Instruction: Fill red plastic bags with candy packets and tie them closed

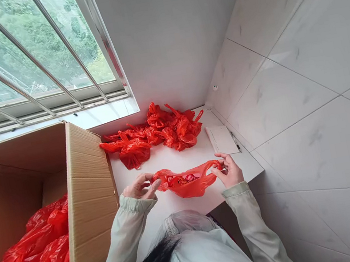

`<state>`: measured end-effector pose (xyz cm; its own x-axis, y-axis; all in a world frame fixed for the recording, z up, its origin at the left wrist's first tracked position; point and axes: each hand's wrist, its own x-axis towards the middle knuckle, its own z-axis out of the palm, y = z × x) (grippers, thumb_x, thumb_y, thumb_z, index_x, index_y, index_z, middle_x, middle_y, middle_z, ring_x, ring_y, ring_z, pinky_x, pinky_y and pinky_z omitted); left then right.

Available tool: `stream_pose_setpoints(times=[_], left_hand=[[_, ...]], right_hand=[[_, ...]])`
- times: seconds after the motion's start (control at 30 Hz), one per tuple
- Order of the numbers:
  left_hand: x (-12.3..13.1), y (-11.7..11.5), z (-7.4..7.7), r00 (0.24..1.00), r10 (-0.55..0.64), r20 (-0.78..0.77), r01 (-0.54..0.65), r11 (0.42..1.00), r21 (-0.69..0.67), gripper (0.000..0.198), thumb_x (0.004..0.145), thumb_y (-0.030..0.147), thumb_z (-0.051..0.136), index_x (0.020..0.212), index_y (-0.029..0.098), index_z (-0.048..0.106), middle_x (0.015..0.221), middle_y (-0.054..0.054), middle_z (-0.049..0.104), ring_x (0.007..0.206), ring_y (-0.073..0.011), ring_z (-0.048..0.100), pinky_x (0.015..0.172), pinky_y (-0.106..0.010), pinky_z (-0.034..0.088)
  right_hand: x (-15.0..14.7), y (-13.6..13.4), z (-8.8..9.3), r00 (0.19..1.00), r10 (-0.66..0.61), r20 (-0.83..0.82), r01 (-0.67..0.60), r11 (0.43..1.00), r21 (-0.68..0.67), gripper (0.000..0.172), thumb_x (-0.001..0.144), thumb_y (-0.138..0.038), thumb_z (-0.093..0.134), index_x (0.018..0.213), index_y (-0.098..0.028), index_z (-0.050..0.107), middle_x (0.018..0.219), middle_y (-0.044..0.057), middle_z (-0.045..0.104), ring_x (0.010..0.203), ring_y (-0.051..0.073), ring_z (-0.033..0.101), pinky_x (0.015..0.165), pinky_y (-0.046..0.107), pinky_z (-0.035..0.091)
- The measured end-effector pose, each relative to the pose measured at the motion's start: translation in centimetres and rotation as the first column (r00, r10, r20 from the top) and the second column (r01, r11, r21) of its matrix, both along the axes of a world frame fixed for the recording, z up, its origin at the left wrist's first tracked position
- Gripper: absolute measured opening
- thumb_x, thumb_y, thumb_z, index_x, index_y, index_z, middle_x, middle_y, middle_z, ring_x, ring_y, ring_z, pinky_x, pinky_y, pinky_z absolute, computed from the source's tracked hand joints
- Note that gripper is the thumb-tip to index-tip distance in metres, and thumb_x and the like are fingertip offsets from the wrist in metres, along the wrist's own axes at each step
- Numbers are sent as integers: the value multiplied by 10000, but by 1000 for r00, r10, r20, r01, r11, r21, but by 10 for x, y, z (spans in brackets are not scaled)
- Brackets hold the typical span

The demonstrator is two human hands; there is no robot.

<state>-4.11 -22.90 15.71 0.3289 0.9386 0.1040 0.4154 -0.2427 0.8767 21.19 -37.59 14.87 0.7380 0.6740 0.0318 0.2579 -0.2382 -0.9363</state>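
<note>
A red plastic bag is stretched between my hands above the white table, its mouth spread and small shiny red wrapped items showing inside. My left hand pinches the bag's left handle between thumb and fingers. At the other end, my right hand grips the right handle. Behind the bag, a heap of red plastic bags lies against the wall; some look knotted.
On the left stands a large open cardboard box with red bags inside. A notebook and a pen lie at the table's right side. A barred window is at upper left, tiled wall on the right.
</note>
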Motion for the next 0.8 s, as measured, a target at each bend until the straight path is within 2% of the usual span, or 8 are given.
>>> stream_pose_setpoints(times=[0.13,0.23,0.37,0.43,0.5,0.6,0.73,0.8], left_hand=[[-7,-10,-3,974,-191,-123,205,973,107,225,756,440,649,728,218,667,753,-9,677,654,-133,639,672,-247,534],[-19,-20,-21,932,-281,-229,311,944,111,239,727,404,680,912,252,680,1002,-39,691,918,-192,675,857,-311,536],[-33,-23,-49,918,-164,-360,232,960,155,828,627,362,768,1374,221,440,1328,-149,551,1213,-303,569,1001,-445,484],[-33,-16,-59,877,-90,-472,189,968,167,1091,511,315,838,1462,167,324,1419,-233,457,1309,-391,480,1048,-523,430],[-26,-7,-66,831,-97,-548,194,973,122,1205,439,278,870,1489,158,293,1467,-271,401,1336,-439,443,1057,-563,409],[-6,9,-70,817,-215,-535,289,956,57,1005,505,284,856,1418,188,446,1446,-226,472,1334,-411,463,1076,-559,406],[27,17,-72,831,-382,-405,435,899,46,180,763,207,665,934,188,717,1294,-152,641,1328,-346,490,1096,-537,407],[41,9,-74,826,-435,-357,481,876,46,145,803,130,581,829,193,708,1172,-113,709,1282,-288,544,1070,-467,455]], right_hand=[[-7,-3,-11,992,113,52,-106,987,-122,416,698,-269,582,1107,-203,619,809,16,687,681,157,625,629,268,515],[-7,-11,-27,954,211,212,-154,954,-256,379,671,-192,532,1026,-225,660,882,24,706,735,173,642,686,294,521],[-3,-19,-34,899,260,353,-139,933,-333,304,707,-187,541,972,-218,686,956,48,686,756,181,653,690,297,520],[0,-19,-32,883,286,373,-152,925,-349,242,725,-186,551,921,-214,692,938,51,674,747,177,647,668,286,506],[1,-18,-29,868,319,380,-177,915,-364,177,749,-183,550,851,-220,690,898,43,668,715,169,632,646,281,485],[-1,-16,-27,841,351,412,-187,902,-389,145,775,-178,549,740,-237,676,818,31,670,688,175,602,626,289,450],[-9,-13,-21,770,434,469,-245,878,-411,181,800,-150,559,731,-252,691,789,34,676,777,205,593,678,297,444],[-15,-10,-17,746,481,462,-295,859,-418,195,818,-145,555,768,-254,708,804,33,678,774,196,599,691,289,448]])
